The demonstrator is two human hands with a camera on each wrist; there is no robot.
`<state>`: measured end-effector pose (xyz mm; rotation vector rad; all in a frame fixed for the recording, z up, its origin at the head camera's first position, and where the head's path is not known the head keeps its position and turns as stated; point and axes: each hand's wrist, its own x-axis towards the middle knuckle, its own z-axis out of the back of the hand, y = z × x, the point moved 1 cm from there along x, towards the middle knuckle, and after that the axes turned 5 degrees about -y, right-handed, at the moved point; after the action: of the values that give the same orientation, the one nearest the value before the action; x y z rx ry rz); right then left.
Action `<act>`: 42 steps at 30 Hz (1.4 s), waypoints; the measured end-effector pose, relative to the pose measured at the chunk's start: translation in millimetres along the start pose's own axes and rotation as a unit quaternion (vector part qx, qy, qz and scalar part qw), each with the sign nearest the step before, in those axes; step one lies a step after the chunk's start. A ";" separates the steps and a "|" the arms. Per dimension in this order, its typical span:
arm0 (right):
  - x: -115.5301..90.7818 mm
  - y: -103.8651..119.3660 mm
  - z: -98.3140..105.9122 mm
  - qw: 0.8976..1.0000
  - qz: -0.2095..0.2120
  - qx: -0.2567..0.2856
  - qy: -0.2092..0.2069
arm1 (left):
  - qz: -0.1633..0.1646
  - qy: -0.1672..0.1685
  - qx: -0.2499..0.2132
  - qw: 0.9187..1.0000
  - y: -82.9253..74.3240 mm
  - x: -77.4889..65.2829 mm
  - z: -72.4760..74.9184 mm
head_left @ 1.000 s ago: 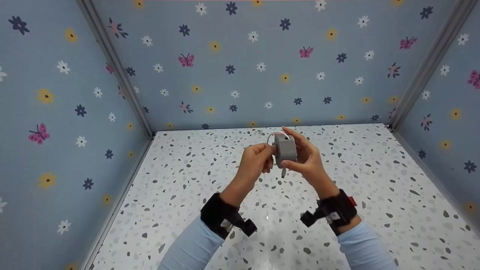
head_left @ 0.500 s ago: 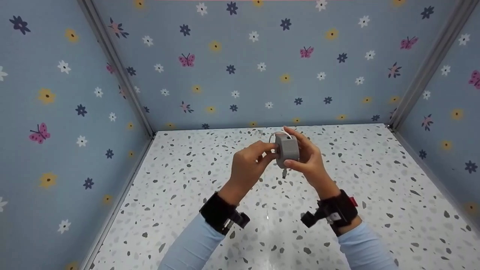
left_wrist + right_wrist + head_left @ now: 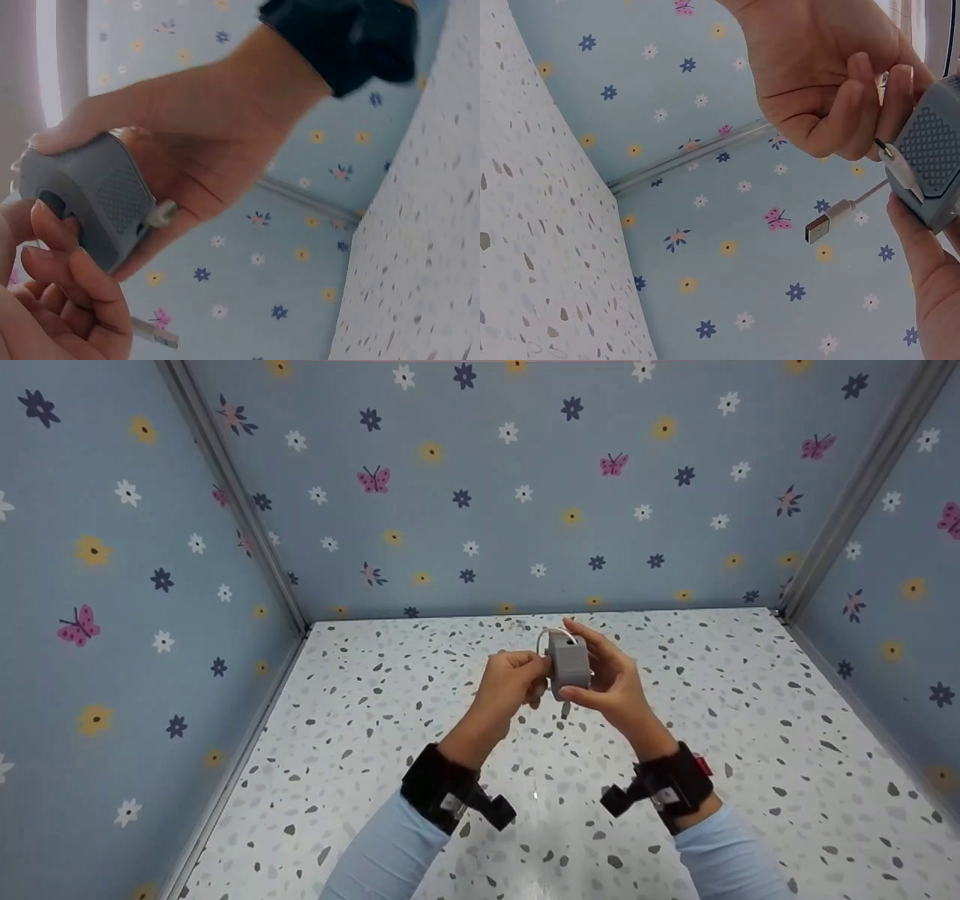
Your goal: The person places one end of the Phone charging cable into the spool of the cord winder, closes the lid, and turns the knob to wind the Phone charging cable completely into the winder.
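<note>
A small grey cable winder box (image 3: 573, 664) with a textured side is held up above the table. My right hand (image 3: 616, 682) grips it from the right, thumb below and fingers on the far side. At its left face, my left hand (image 3: 511, 684) pinches with curled fingers; the left wrist view shows fingertips (image 3: 49, 225) at a round recess there. A white cable loops over the top of the box. Its USB plug (image 3: 819, 228) hangs free below, and a second white connector (image 3: 904, 172) lies against the textured side. Fingers partly hide the recess.
Below the hands lies a white speckled tabletop (image 3: 375, 780). Blue flowered panels (image 3: 480, 525) stand at the back and both sides, joined by grey metal posts (image 3: 232, 487). Each wrist wears a black camera strap (image 3: 442, 787).
My left fingers straightened toward the box's left face half a second ago, then curled back in again. The box shifted slightly right, then back left, with my right hand still gripping it.
</note>
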<state>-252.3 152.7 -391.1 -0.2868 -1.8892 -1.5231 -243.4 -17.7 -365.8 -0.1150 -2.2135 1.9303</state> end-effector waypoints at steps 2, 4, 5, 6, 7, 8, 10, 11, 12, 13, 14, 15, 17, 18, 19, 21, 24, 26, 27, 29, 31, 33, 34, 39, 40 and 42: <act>-0.7 -0.4 -0.4 1.000 0.002 -0.001 0.004 | 0.063 0.010 -0.067 0.996 -1.4 0.1 -1.6; -1.2 -0.7 -0.5 1.000 0.003 0.001 0.006 | 0.090 0.027 -0.095 0.991 -2.2 0.3 -1.6; -1.4 -0.8 -0.4 1.000 0.003 0.002 0.005 | 0.090 0.036 -0.094 0.991 -2.6 0.3 -0.8; -1.6 -0.8 -0.1 1.000 0.002 0.004 0.004 | 0.080 0.046 -0.080 0.992 -3.1 0.5 0.6; -1.6 -0.9 0.1 1.000 0.000 0.004 0.002 | 0.056 0.057 -0.057 0.995 -3.4 0.9 2.4; -1.6 -1.0 0.4 1.000 -0.001 0.005 0.000 | 0.020 0.067 -0.025 0.997 -3.5 1.5 4.6; -1.7 -1.1 0.9 1.000 -0.003 0.005 -0.004 | -0.078 0.072 0.058 0.993 -2.6 3.0 10.0; -1.9 -1.1 1.1 1.000 -0.005 0.006 -0.005 | -0.141 0.069 0.108 0.982 -1.7 3.9 12.5; -2.1 -1.2 1.2 1.000 -0.005 0.007 -0.006 | -0.210 0.062 0.160 0.963 -0.3 5.0 14.8; -2.0 -1.3 1.0 1.000 -0.005 0.009 -0.005 | -0.279 0.052 0.210 0.936 1.4 6.1 17.0; -2.0 -1.5 0.8 1.000 -0.006 0.012 -0.004 | -0.344 0.038 0.258 0.902 3.1 6.7 18.8; -2.0 -1.5 0.6 1.000 -0.006 0.015 -0.002 | -0.409 0.023 0.300 0.862 4.8 7.3 20.1; -1.9 -1.6 0.2 1.000 -0.004 0.020 0.001 | -0.523 -0.004 0.358 0.773 7.4 7.4 21.4; -2.0 -1.7 0.0 1.000 -0.005 0.023 0.004 | -0.564 -0.016 0.375 0.735 8.1 6.9 21.7; -1.8 -1.7 -0.2 1.000 -0.006 0.026 0.007 | -0.596 -0.026 0.385 0.705 8.4 6.4 21.8; -1.7 -1.9 -0.6 0.999 -0.008 0.029 0.010 | -0.634 -0.046 0.392 0.665 8.7 5.5 21.8; -1.9 -2.1 -0.7 0.999 -0.011 0.034 0.018 | -0.636 -0.056 0.386 0.666 8.6 5.7 21.6; -1.8 -2.3 -0.8 0.999 -0.010 0.033 0.018 | -0.617 -0.052 0.380 0.688 9.6 6.9 21.3; -1.8 -2.5 -0.7 0.999 -0.010 0.031 0.018 | -0.602 -0.047 0.375 0.703 10.3 7.3 21.1; -2.1 -2.6 -0.2 0.999 -0.009 0.026 0.015 | -0.560 -0.034 0.358 0.746 12.3 7.6 19.6; -1.9 -2.6 0.2 1.000 -0.007 0.020 0.010 | -0.503 -0.024 0.333 0.797 14.3 7.0 17.6; -1.8 -2.4 0.4 1.000 -0.005 0.013 0.005 | -0.426 -0.016 0.290 0.857 15.5 5.9 14.8; -1.6 -2.2 0.5 1.000 -0.005 0.010 0.002 | -0.377 -0.010 0.255 0.890 15.6 5.3 13.1; -0.8 -1.7 0.5 1.000 -0.004 -0.003 -0.014 | -0.126 -0.003 0.038 0.991 9.6 5.1 6.1; -0.7 -1.9 0.6 1.000 -0.003 -0.004 -0.014 | -0.083 -0.007 0.002 0.997 7.9 5.5 5.3; -1.3 -2.8 0.8 1.000 -0.006 -0.002 -0.011 | -0.014 -0.015 -0.046 0.999 4.9 6.4 4.2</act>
<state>-253.2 152.9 -394.1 -0.2963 -1.9084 -1.5390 -250.8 -19.9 -370.5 -0.0698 -2.3108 1.8285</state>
